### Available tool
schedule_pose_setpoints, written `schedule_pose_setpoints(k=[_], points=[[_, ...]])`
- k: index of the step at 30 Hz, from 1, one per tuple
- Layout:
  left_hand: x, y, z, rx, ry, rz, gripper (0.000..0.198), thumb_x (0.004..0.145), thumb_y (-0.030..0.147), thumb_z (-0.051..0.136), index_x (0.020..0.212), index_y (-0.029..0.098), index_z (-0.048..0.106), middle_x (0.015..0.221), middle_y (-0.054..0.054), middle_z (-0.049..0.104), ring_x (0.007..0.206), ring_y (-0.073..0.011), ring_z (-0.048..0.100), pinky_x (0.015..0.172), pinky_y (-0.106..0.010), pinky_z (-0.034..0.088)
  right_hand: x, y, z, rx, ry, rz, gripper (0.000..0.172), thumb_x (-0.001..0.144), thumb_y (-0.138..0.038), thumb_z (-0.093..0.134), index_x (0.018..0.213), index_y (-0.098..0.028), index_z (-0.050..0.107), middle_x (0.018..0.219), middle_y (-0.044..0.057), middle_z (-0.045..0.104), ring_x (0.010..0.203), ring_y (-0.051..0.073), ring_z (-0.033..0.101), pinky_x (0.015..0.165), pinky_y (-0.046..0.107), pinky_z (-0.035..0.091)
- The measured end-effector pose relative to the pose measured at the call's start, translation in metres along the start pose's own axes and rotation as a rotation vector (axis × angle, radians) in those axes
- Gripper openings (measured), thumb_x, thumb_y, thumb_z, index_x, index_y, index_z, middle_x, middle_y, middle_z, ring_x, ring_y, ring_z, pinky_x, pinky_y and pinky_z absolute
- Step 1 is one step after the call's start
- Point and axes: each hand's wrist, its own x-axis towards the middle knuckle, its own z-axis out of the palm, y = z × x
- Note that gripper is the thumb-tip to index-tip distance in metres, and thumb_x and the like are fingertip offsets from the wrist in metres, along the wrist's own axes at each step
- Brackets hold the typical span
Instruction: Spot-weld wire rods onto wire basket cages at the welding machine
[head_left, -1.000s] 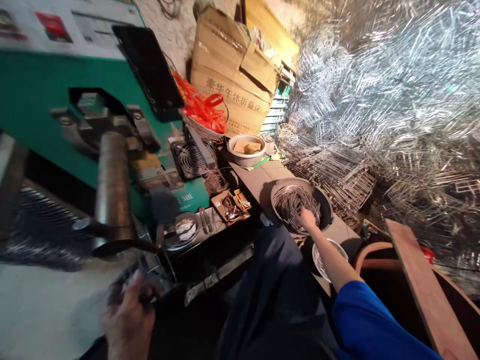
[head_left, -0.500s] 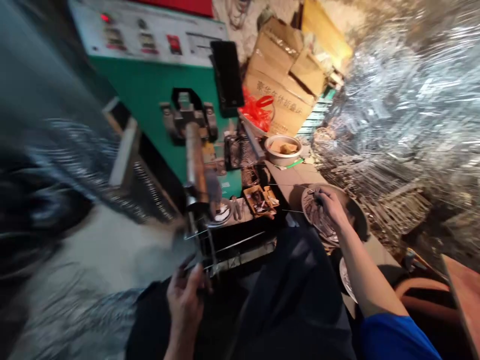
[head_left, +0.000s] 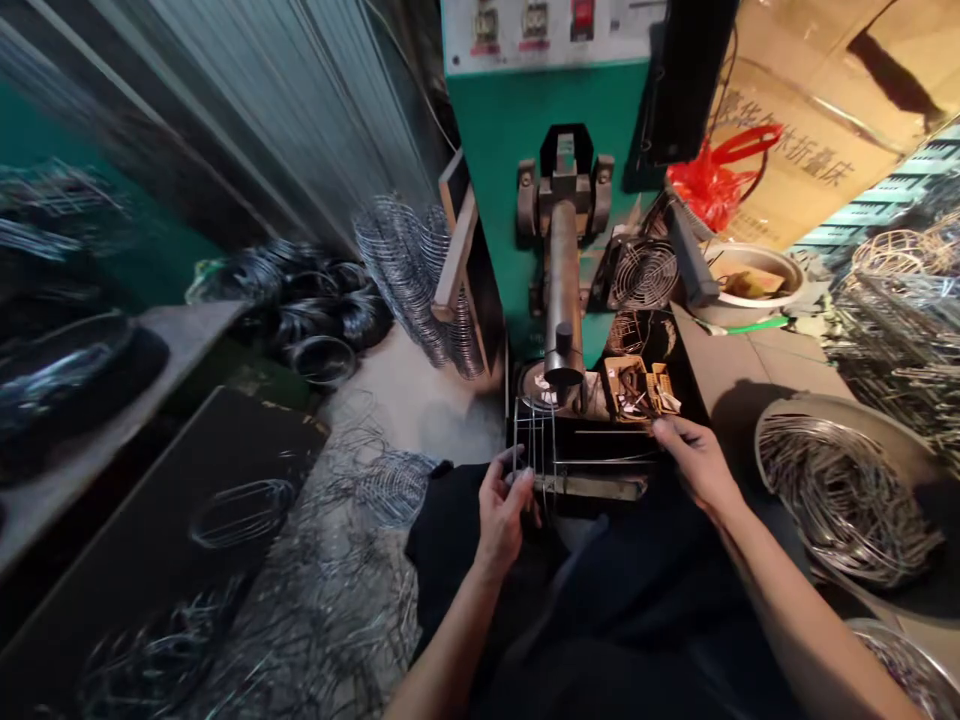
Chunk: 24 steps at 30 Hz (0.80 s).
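My left hand [head_left: 504, 510] is closed around the lower end of a wire frame [head_left: 535, 440]. The frame's thin rods rise from my fingers to just beneath the round metal arm [head_left: 564, 290] of a green machine [head_left: 487, 130]. To the right, my right hand [head_left: 694, 458] pinches the end of a thin wire [head_left: 613, 432], which points left toward the frame. Below that wire, a wooden strip [head_left: 592, 486] lies across the front of a dark tray. Behind it sits a small yellow box [head_left: 628, 385] of odds and ends.
A basin [head_left: 772, 405] full of bent wires stands at right, with a white bowl [head_left: 720, 300] behind it. Wire coils [head_left: 405, 270] lean left of the machine. Loose wires [head_left: 322, 590] cover the floor. A cardboard box [head_left: 810, 110] and red bag [head_left: 712, 185] are at the back right.
My right hand has come left from the wire basin to the front of the machine, with a wire in its fingers. My left hand stays at the frame. The view has swung left.
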Motion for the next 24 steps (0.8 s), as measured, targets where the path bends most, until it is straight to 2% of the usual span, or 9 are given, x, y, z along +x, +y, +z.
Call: schedule_pose_setpoints(k=[4, 9, 15, 20, 24], points=[[0.003, -0.002, 0.006, -0.013, -0.017, 0.001, 0.057, 0.082, 0.043, 0.077, 0.127, 0.016, 0.052, 0.054, 0.011, 0.047, 0.037, -0.0075, 0.04, 0.034, -0.02, 0.042, 0.007, 0.003, 0.017, -0.078, -0.026, -0.045, 0.057, 0.082, -0.056, 0.07, 0.055, -0.02, 0.035, 0.059, -0.004, 0.029, 0.059, 0.011, 0.027, 0.058, 0.027, 0.024], [0.007, -0.002, 0.01, -0.033, 0.007, 0.014, 0.057, 0.081, 0.044, 0.078, 0.126, 0.017, 0.053, 0.054, 0.011, 0.047, 0.037, -0.0071, 0.04, 0.035, -0.019, 0.04, 0.025, 0.003, 0.024, -0.119, -0.034, -0.045, 0.063, 0.076, -0.065, 0.07, 0.053, -0.022, 0.03, 0.055, -0.005, 0.026, 0.057, 0.01, 0.025, 0.055, 0.027, 0.023], [0.017, -0.006, 0.013, -0.059, 0.023, 0.033, 0.055, 0.082, 0.043, 0.078, 0.125, 0.019, 0.054, 0.057, 0.011, 0.048, 0.039, -0.0056, 0.041, 0.04, -0.018, 0.04, 0.043, 0.011, 0.025, -0.126, -0.047, -0.047, 0.065, 0.073, -0.067, 0.072, 0.05, -0.022, 0.031, 0.053, -0.005, 0.027, 0.054, 0.01, 0.025, 0.053, 0.027, 0.023], [0.026, -0.006, 0.021, -0.081, 0.025, 0.058, 0.053, 0.081, 0.042, 0.078, 0.122, 0.019, 0.053, 0.055, 0.011, 0.045, 0.039, -0.0066, 0.04, 0.038, -0.019, 0.042, 0.057, 0.013, 0.021, -0.144, -0.071, -0.042, 0.063, 0.073, -0.068, 0.073, 0.048, -0.022, 0.037, 0.049, -0.004, 0.034, 0.051, 0.01, 0.031, 0.05, 0.026, 0.027], [0.03, -0.006, 0.026, -0.094, 0.016, 0.061, 0.054, 0.081, 0.043, 0.078, 0.121, 0.02, 0.053, 0.055, 0.011, 0.044, 0.038, -0.0075, 0.039, 0.035, -0.02, 0.044, 0.066, 0.011, 0.021, -0.137, -0.067, -0.056, 0.066, 0.07, -0.068, 0.074, 0.047, -0.022, 0.033, 0.05, -0.005, 0.031, 0.051, 0.009, 0.028, 0.05, 0.026, 0.025]])
